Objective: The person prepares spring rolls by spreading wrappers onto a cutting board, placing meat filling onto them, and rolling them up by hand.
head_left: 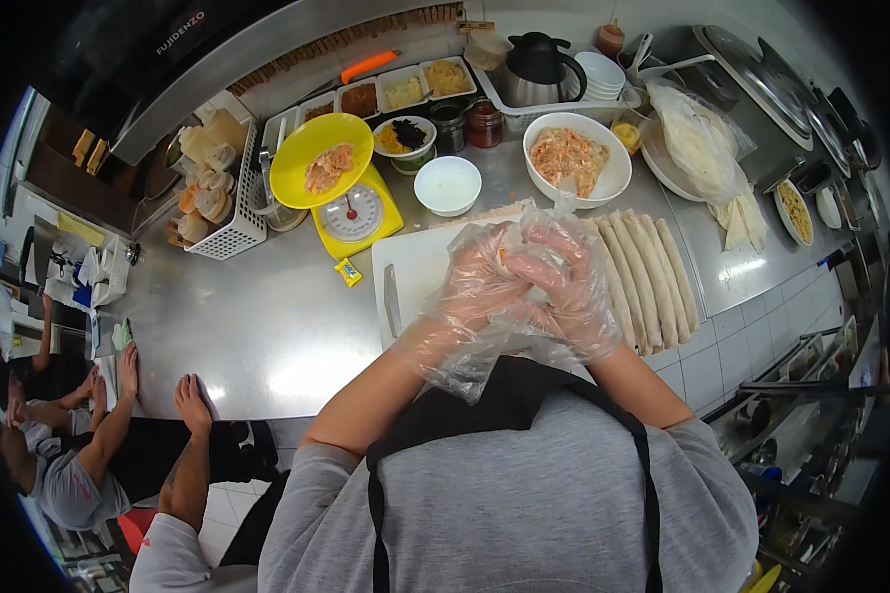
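Note:
Both my hands wear loose clear plastic gloves and meet above a white cutting board [415, 262]. My left hand [480, 277] is closed, its fingers curled against my right hand [569, 272], which is closed too. A bit of orange shows between them, but what they hold is hidden. Beside my right hand lies a row of several long pale rolls [653, 282]. Beyond my hands stands a white bowl [621, 178] of orange-flecked minced filling [569, 158]. A small white bowl [448, 186] sits past the board.
At left a yellow kitchen scale [354, 219] carries a yellow dish [292, 168] with a lump of filling. Behind are several topping tubs [402, 91], a black-lidded jug [536, 69] and jars. A white basket [229, 232] holds bottles. Other people's hands [194, 403] rest on the steel table.

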Available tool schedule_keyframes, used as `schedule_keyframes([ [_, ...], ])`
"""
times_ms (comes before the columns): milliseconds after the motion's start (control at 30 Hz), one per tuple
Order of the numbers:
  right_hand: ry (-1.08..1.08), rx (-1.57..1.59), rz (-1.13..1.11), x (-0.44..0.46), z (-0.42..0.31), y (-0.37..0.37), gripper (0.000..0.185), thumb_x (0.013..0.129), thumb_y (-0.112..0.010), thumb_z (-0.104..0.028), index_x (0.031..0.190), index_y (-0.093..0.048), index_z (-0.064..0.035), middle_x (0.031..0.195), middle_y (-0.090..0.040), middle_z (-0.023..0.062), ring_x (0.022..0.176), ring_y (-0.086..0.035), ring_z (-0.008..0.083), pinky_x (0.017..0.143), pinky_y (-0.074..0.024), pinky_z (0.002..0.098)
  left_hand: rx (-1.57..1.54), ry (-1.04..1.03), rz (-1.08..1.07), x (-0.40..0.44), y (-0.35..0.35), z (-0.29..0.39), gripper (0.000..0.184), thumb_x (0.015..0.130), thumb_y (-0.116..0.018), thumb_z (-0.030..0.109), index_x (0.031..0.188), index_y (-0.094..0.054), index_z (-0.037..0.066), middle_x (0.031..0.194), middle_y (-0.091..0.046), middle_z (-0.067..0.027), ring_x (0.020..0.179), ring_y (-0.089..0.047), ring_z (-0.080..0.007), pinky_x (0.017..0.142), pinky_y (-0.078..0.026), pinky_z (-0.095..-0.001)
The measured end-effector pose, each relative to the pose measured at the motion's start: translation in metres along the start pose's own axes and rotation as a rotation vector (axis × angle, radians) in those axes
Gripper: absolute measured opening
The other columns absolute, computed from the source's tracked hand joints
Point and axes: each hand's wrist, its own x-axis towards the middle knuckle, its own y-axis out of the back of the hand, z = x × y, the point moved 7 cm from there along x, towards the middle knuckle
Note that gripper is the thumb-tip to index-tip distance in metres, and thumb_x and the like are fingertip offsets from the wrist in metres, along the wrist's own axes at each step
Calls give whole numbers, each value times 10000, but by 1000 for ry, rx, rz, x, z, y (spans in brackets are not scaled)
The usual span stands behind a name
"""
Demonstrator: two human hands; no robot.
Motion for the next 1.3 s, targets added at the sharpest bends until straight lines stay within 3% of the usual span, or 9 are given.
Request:
schedule_keyframes([
  [133, 58, -64, 2, 23, -9, 9, 421, 657, -766, -347, 1020, -641, -176, 1185, -527, 76, 1119, -468, 297, 978, -329, 477, -443, -18, -28, -1, -9, -5, 308, 754, -706, 115, 1029, -588, 42, 834, -622, -33, 815, -583, -103, 722, -474, -272],
  [267, 7, 162, -87, 39, -3, 14, 313, 696, -750, -290, 947, -646, -136, 1133, -541, 84, 1102, -478, 291, 966, -343, 444, -423, 165, -11, -1, -3, -15, 318, 737, -722, 106, 1017, -589, 38, 817, -604, -36, 810, -581, -116, 729, -465, -261],
  [333, -314, 633, 172, 37, 27, 17, 254, 743, -722, -239, 945, -656, -101, 1116, -535, 89, 1098, -477, 273, 962, -350, 400, 140, 48, 8, 3, 3, 5, 371, 715, -743, 95, 1052, -598, 40, 865, -624, -47, 823, -589, -131, 736, -470, -267],
  [567, -142, 414, -183, 38, 18, 7, 261, 805, -665, -214, 1019, -650, -66, 1128, -523, 88, 1109, -465, 247, 976, -347, 364, -78, 22, 51, 1, 6, 0, 473, 697, -777, 108, 1132, -600, 51, 956, -648, -55, 850, -597, -130, 754, -478, -277],
  [733, -374, 897, -73, 35, 25, 0, 235, 801, -661, -214, 1017, -678, -122, 1151, -527, 95, 1097, -469, 251, 979, -337, 367, -132, 88, 20, -4, 1, -4, 399, 708, -785, 110, 1058, -610, 32, 974, -643, -45, 883, -597, -116, 770, -483, -268],
  [833, 47, 341, -247, 53, 0, 14, 245, 773, -681, -233, 1004, -687, -154, 1143, -546, 67, 1107, -466, 247, 986, -332, 376, -87, -68, 25, -3, 0, 1, 360, 720, -776, 139, 1025, -611, 40, 958, -641, -39, 874, -596, -112, 756, -484, -274],
  [1167, 40, 261, -296, 39, 9, 13, 245, 757, -687, -253, 983, -694, -159, 1218, -546, 32, 1172, -437, 257, 1015, -319, 399, -108, 145, -81, -3, -2, 4, 325, 730, -753, 202, 983, -631, 39, 899, -643, -62, 804, -610, -156, 726, -482, -291],
  [1267, -419, 1008, -121, 37, 32, 13, 228, 769, -674, -257, 981, -692, -174, 1228, -540, 38, 1203, -422, 268, 1038, -305, 402, 161, 117, -12, 0, -2, 19, 329, 729, -756, 198, 987, -632, 36, 867, -642, -57, 784, -605, -147, 714, -483, -293],
  [1300, -301, 916, -154, 40, 26, 16, 249, 780, -660, -281, 998, -683, -163, 1249, -528, 50, 1211, -418, 270, 1044, -298, 407, 200, -20, 5, 1, -1, 26, 317, 728, -754, 179, 985, -636, 35, 859, -643, -57, 775, -605, -141, 708, -485, -287],
])
